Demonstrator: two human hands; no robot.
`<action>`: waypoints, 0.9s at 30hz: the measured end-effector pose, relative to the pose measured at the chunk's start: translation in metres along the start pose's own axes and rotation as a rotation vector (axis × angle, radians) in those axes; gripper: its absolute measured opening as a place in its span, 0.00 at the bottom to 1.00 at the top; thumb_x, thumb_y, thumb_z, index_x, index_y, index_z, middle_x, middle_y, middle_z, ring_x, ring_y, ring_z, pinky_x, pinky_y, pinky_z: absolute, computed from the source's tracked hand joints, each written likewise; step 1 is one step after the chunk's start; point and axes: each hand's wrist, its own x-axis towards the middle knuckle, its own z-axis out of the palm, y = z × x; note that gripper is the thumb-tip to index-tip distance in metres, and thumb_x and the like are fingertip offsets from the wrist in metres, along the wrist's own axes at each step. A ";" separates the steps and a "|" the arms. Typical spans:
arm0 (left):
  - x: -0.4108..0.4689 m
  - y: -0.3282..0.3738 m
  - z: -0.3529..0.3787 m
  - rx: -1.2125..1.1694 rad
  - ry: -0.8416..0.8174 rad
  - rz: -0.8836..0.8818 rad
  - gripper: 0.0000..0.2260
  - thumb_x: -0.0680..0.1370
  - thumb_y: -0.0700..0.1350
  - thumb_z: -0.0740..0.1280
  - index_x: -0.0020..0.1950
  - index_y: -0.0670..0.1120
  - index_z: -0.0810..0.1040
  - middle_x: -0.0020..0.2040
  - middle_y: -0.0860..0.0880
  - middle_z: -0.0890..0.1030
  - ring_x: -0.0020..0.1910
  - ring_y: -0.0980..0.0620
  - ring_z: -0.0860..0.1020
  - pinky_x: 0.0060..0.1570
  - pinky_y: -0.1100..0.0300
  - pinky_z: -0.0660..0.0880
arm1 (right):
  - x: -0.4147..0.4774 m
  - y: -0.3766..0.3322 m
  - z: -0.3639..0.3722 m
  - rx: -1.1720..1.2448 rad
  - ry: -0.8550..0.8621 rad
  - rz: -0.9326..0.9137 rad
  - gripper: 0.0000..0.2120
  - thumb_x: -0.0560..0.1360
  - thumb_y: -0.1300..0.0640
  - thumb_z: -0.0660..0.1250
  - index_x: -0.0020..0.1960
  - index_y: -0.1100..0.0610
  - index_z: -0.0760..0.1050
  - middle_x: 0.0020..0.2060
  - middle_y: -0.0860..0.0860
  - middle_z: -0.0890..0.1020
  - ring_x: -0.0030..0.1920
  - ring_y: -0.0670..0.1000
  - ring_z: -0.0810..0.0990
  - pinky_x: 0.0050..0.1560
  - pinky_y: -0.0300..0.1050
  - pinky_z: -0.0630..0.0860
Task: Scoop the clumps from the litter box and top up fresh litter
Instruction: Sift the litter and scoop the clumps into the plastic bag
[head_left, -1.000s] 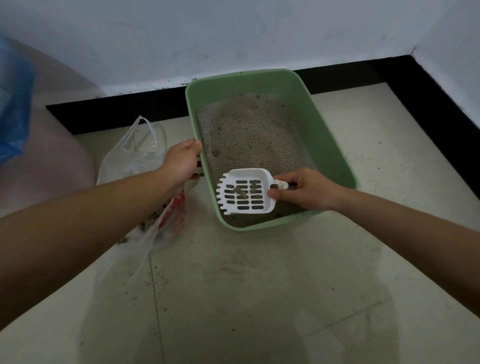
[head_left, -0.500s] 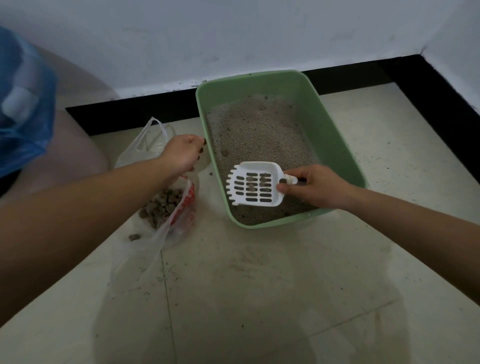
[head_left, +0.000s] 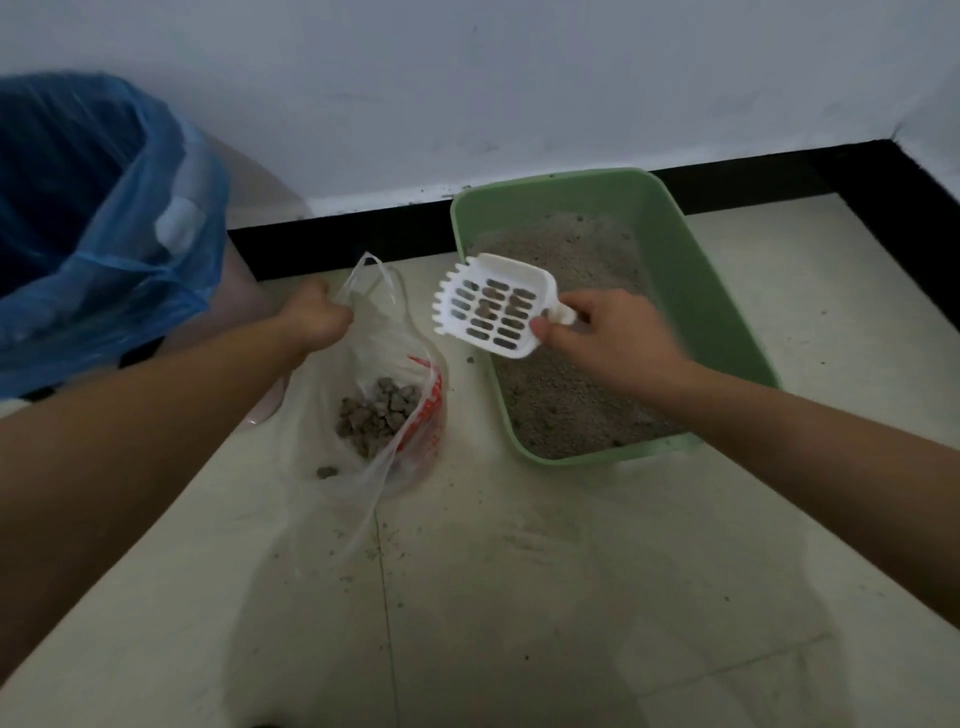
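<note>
The white slotted scoop (head_left: 491, 306) is held in the air over the left rim of the green litter box (head_left: 717, 312), its toothed edge pointing toward the plastic bag (head_left: 363, 353) beside the box. A few small grey clumps (head_left: 487, 307) sit on its slots. The right hand (head_left: 605, 332) grips the scoop's short handle, with the thumb on top near the scoop's body and the other fingers curled round underneath. The left hand (head_left: 314, 317) is closed in a fist on the bag's upper edge, pulling it up so the mouth stands open. Its fingertips are hidden from view. A heap of clumps (head_left: 376, 410) lies inside the bag, and one stray clump (head_left: 326, 472) sits by its near edge. Grey litter (head_left: 566, 410) covers the bottom of the box. The box and the bag both rest on the pale tiled floor (head_left: 519, 597) near the wall. A bin with a blue liner (head_left: 104, 234) stands to the left.
</note>
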 end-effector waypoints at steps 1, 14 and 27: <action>0.004 -0.004 -0.003 -0.016 0.001 -0.010 0.22 0.77 0.37 0.65 0.71 0.37 0.67 0.59 0.37 0.77 0.56 0.36 0.78 0.54 0.48 0.76 | 0.005 -0.016 0.008 -0.072 0.019 -0.044 0.11 0.80 0.45 0.62 0.53 0.49 0.79 0.38 0.45 0.82 0.34 0.45 0.79 0.37 0.42 0.77; 0.025 -0.021 -0.015 -0.088 0.033 -0.007 0.24 0.75 0.31 0.64 0.71 0.41 0.70 0.51 0.43 0.75 0.47 0.45 0.77 0.50 0.52 0.81 | 0.015 -0.082 0.051 -1.067 0.079 -0.733 0.27 0.80 0.60 0.59 0.76 0.66 0.56 0.58 0.62 0.79 0.56 0.60 0.79 0.56 0.54 0.75; 0.019 -0.003 -0.003 -0.266 0.014 -0.012 0.21 0.76 0.28 0.66 0.69 0.37 0.71 0.45 0.39 0.77 0.35 0.47 0.75 0.21 0.67 0.73 | 0.032 -0.046 0.007 -0.218 0.121 -0.183 0.15 0.78 0.43 0.64 0.59 0.51 0.79 0.45 0.47 0.84 0.41 0.49 0.81 0.44 0.46 0.80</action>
